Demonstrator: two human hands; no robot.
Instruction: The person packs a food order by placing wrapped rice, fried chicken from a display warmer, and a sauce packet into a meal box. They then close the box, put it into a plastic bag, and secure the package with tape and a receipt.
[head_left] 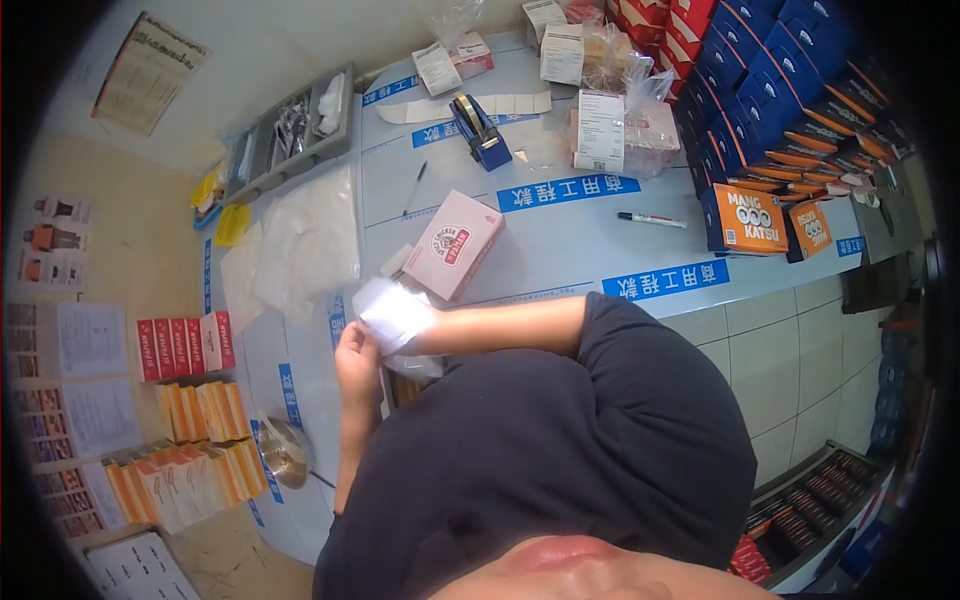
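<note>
Close to my body, my left hand (pixel 357 362) is closed at the lower left edge of a bright white sheet or bag (pixel 393 315). Glare hides its texture, so paper or plastic I cannot tell. My right forearm reaches in from the right and ends at this white thing; the fingers of my right hand are hidden by it. A bit of clear plastic (pixel 418 366) shows just below. Right beyond my hands lies a pink spicy chicken box (pixel 455 245), closed and turned at an angle. A black pen (pixel 415 188) lies behind that box.
A blue tape dispenser (pixel 482 130) stands at the back, near bagged boxes with receipts (pixel 600 130). A marker (pixel 652 220) lies to the right, before stacked orange boxes (pixel 742 218). Clear plastic bags (pixel 308 235) and a grey divided tray (pixel 290 140) are at left, with a metal bowl (pixel 283 455) nearer.
</note>
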